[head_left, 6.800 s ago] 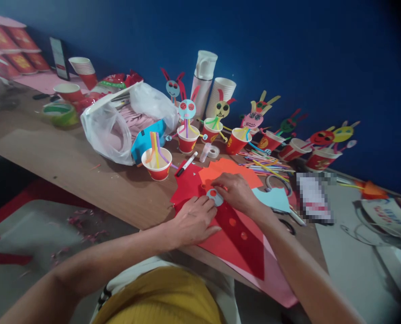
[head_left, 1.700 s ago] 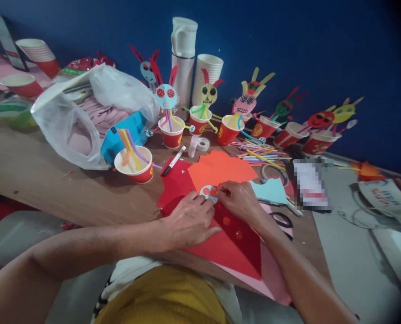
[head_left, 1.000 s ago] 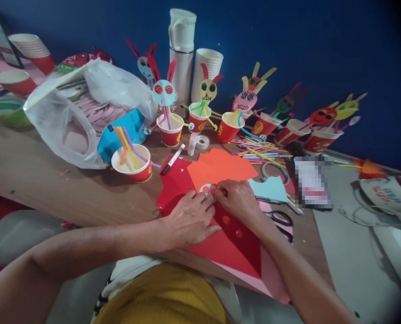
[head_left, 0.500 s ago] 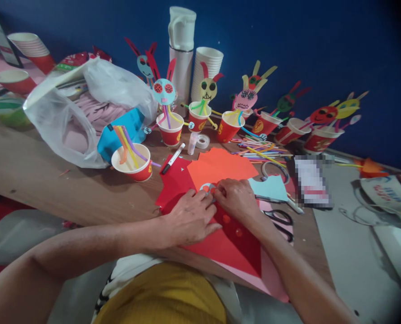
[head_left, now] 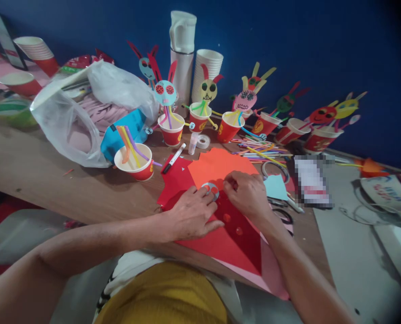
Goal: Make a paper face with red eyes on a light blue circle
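My left hand (head_left: 191, 213) lies flat on the red paper (head_left: 234, 252), fingers apart. Its fingertips rest on the lower left edge of a small pale blue paper disc (head_left: 215, 190) that bears orange-red round pieces. Just right of the disc, apart from it, my right hand (head_left: 249, 193) hovers with its fingers curled into a pinch. Whatever is between those fingertips is hidden. Two small red dots (head_left: 226, 218) lie on the red paper below the hands. Behind the disc is a sheet of orange paper (head_left: 220, 162) with a scalloped edge.
Paper cups with straw-and-paper figures (head_left: 171, 130) line the wall side. A cup with straws (head_left: 136, 168) and a plastic bag (head_left: 61, 130) stand left. Loose straws (head_left: 264, 150), a tape roll (head_left: 276, 173), pale blue paper (head_left: 277, 188), scissors (head_left: 284, 216) and a phone (head_left: 311, 180) lie right.
My right hand has moved right, off the disc, exposing more of it and covering part of the pale blue paper and scissors. My left hand stays at the disc. The view has shifted slightly.
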`<state>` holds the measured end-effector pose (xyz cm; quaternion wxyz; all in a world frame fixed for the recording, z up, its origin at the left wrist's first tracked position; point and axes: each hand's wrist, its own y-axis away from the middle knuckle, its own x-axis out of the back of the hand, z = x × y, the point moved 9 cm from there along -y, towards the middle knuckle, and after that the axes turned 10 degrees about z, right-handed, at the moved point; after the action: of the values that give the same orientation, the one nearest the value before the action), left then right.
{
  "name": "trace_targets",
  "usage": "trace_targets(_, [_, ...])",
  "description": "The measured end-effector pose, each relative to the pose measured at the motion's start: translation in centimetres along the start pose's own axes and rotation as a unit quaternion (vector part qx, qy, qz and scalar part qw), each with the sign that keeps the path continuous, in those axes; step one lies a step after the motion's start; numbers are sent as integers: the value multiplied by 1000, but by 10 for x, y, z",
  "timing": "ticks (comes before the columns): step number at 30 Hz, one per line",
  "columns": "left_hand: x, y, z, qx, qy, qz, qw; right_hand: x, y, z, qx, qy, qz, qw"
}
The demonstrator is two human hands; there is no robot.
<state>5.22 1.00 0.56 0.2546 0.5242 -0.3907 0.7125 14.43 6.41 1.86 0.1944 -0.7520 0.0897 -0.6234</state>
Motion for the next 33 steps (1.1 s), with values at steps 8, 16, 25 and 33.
trace_targets(8, [1, 0, 0, 5, -2, 11, 1000, 1, 8, -10, 50, -88, 2, 995])
trace_targets(16, [0, 1, 0, -1, -7, 10, 1000, 0, 20, -14, 92, -111, -15, 989])
trace_targets(25, [-1, 3, 2, -10, -7, 13, 1000, -1, 28, -22, 140, -87, -16, 986])
trace_targets(33, [-2, 3, 2, -10, -6, 13, 1000, -1, 32, -31, 184, -68, -4, 981])
